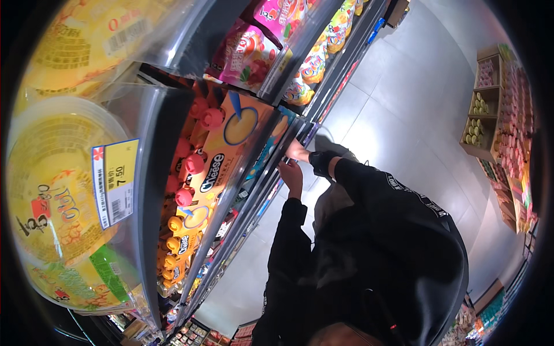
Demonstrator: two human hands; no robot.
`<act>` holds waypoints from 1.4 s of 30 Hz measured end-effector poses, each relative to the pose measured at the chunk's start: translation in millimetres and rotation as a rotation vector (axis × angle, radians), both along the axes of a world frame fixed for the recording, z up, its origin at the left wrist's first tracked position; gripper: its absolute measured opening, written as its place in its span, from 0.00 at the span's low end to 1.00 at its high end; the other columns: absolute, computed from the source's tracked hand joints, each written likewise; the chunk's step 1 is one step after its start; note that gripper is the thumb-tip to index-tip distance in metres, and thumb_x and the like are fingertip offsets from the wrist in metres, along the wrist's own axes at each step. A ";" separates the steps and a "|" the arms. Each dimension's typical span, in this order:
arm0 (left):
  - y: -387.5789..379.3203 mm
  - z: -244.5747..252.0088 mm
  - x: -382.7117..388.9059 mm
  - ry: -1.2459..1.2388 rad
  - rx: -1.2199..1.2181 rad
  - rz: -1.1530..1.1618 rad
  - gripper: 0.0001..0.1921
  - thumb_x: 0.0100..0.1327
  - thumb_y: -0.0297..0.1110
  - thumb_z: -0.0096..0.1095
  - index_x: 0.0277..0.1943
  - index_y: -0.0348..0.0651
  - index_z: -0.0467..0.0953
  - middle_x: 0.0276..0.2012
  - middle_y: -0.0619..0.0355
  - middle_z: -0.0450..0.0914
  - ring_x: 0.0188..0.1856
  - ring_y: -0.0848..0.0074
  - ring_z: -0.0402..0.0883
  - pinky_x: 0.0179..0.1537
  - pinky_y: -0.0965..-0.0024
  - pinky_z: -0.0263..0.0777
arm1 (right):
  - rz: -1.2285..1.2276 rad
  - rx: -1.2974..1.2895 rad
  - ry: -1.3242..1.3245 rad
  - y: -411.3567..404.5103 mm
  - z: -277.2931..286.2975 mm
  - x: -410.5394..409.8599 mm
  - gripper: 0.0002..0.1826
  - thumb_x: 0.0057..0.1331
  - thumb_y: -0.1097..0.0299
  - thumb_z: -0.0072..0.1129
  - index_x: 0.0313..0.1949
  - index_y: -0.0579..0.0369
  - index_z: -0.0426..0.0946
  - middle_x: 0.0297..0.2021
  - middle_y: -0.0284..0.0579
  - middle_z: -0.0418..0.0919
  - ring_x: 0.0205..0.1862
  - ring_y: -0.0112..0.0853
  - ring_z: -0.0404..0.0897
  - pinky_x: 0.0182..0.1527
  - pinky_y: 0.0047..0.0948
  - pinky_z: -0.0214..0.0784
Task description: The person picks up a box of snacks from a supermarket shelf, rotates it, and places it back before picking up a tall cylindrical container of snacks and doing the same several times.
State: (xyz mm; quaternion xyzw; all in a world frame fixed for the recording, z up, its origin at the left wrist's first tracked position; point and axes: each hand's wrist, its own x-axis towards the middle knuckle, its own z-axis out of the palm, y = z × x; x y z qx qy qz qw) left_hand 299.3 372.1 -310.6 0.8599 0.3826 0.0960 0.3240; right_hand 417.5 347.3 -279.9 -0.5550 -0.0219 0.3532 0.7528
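My right hand reaches into a lower shelf, with a black band on its wrist. The shelf edge hides its fingers, so its grip does not show. Just beside it, my left hand is at the front of the same shelf edge, fingers bent. Whether it touches or holds anything is unclear. A teal carton sits on the shelf close to both hands. Higher up stand orange cartons of pouches with pink-red caps and yellow-orange caps.
Large clear jelly cups with a price tag crowd the near left. Pink pouches and yellow-white bags line the shelves above. Grey floor tiles lie beyond, and a wooden display stand with goods is at the right.
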 end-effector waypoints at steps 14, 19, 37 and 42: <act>11.3 -15.0 2.9 0.091 -0.023 -0.051 0.16 0.64 0.30 0.58 0.52 0.28 0.72 0.45 0.35 0.77 0.45 0.48 0.81 0.47 0.53 0.75 | -0.087 -0.573 -0.767 -65.2 -48.6 1.1 0.30 0.58 0.58 0.73 0.48 0.59 0.63 0.42 0.59 0.70 0.43 0.58 0.78 0.40 0.47 0.73; 16.8 -3.3 2.1 0.130 -0.161 -0.110 0.15 0.66 0.33 0.59 0.50 0.31 0.72 0.41 0.36 0.80 0.39 0.49 0.83 0.43 0.51 0.76 | 0.109 -0.703 -0.892 -50.8 -74.8 11.9 0.39 0.57 0.62 0.71 0.63 0.63 0.62 0.60 0.60 0.64 0.53 0.56 0.77 0.52 0.46 0.75; 14.1 19.7 1.0 0.173 -0.015 -0.216 0.12 0.67 0.35 0.60 0.45 0.35 0.71 0.32 0.42 0.81 0.35 0.50 0.83 0.38 0.50 0.74 | 0.002 -0.567 -1.222 -25.8 -132.3 41.9 0.18 0.61 0.64 0.60 0.49 0.57 0.75 0.43 0.53 0.78 0.46 0.52 0.79 0.45 0.47 0.74; 23.9 13.4 -9.8 0.203 0.006 -0.197 0.12 0.67 0.34 0.59 0.45 0.34 0.71 0.31 0.41 0.81 0.35 0.49 0.83 0.37 0.49 0.74 | 0.260 -0.626 -1.141 -20.4 -147.2 48.4 0.14 0.59 0.67 0.59 0.45 0.53 0.78 0.36 0.48 0.79 0.37 0.51 0.80 0.39 0.46 0.75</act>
